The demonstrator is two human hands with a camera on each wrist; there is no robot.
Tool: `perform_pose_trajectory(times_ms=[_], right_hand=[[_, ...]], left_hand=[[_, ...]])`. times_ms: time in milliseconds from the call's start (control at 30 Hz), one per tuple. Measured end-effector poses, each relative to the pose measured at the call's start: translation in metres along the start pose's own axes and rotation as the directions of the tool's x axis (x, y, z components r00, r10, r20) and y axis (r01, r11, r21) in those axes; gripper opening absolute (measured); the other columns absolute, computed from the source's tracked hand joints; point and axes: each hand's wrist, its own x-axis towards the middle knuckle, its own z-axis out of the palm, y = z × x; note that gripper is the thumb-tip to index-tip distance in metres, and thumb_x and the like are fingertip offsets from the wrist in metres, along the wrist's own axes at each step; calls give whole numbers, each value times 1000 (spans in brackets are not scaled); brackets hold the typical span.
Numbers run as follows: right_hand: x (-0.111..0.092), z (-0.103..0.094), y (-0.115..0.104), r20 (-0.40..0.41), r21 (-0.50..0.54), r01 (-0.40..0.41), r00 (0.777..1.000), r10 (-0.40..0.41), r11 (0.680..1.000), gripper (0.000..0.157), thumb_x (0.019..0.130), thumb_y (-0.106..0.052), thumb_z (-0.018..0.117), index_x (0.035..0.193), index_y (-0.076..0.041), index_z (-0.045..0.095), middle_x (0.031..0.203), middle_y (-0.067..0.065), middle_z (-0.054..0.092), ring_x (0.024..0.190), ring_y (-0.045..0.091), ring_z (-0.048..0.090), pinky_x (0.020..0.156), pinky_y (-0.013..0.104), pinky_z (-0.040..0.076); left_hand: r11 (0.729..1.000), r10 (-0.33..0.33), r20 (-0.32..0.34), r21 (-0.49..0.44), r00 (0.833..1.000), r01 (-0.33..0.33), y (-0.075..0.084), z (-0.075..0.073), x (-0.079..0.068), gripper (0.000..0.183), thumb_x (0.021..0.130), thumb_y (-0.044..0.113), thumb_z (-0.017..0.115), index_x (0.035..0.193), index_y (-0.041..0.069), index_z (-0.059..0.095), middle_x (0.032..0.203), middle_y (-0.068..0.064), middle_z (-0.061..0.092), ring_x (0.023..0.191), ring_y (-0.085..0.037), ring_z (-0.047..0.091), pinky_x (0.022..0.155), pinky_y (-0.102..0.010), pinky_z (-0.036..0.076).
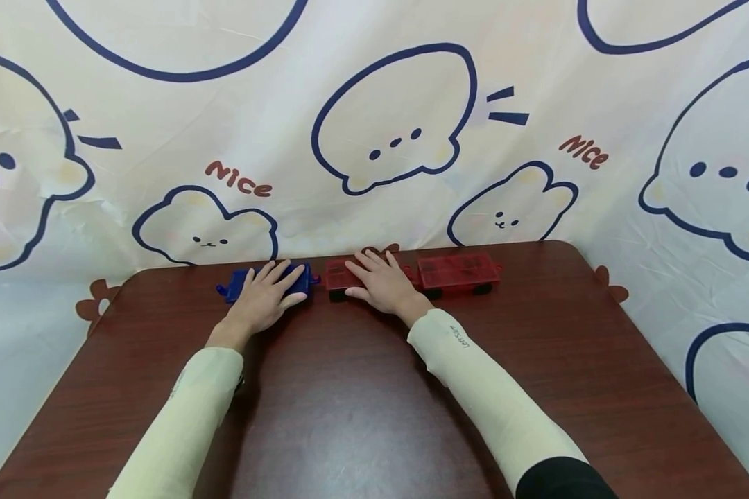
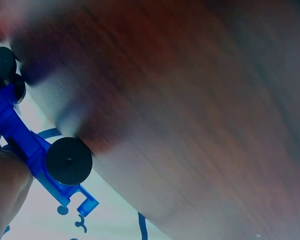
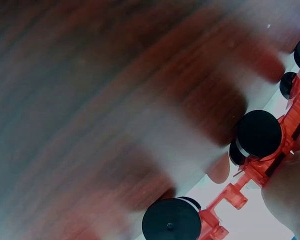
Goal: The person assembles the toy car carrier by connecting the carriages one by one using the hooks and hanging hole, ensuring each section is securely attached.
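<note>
My left hand (image 1: 262,298) rests on top of a blue toy train car (image 1: 301,281), its fingers spread across it. In the left wrist view the blue car's black wheels (image 2: 69,161) stand on the table, and a hook-shaped coupling juts from its end. Just to the right, my right hand (image 1: 383,281) lies over a red toy train car (image 1: 337,277), fingers fanned out and partly covering it. Behind that car follows a second, see-through red car (image 1: 455,270); the right wrist view shows a red coupling (image 3: 235,195) between the two.
The cars stand in a row along the far edge of a dark brown wooden table (image 1: 349,388). Right behind that edge hangs a white cloth (image 1: 399,215) with cartoon outlines, which also runs down both sides. Pale sleeves cover both forearms.
</note>
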Motion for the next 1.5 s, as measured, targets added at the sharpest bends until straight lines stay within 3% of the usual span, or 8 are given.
perform_pose_trajectory(times_ms=[1100, 1500], right_hand=[[4, -3, -5, 3, -39, 26, 1000, -26, 999, 69, 104, -60, 37, 162, -23, 29, 168, 4, 21, 155, 23, 12, 122, 56, 8], [3, -4, -5, -13, -36, 36, 999, -37, 999, 67, 105, -59, 38, 161, -23, 32, 168, 2, 22, 155, 22, 12, 122, 57, 11]], left_hand=[[998, -18, 27, 65, 999, 17, 4, -8, -3, 71, 105, 55, 44, 161, 16, 29, 165, -20, 22, 151, -47, 12, 117, -67, 4], [998, 22, -7, 64, 1000, -21, 10, -8, 3, 70, 105, 56, 43, 160, 14, 33, 164, -19, 27, 152, -43, 15, 119, -65, 5]])
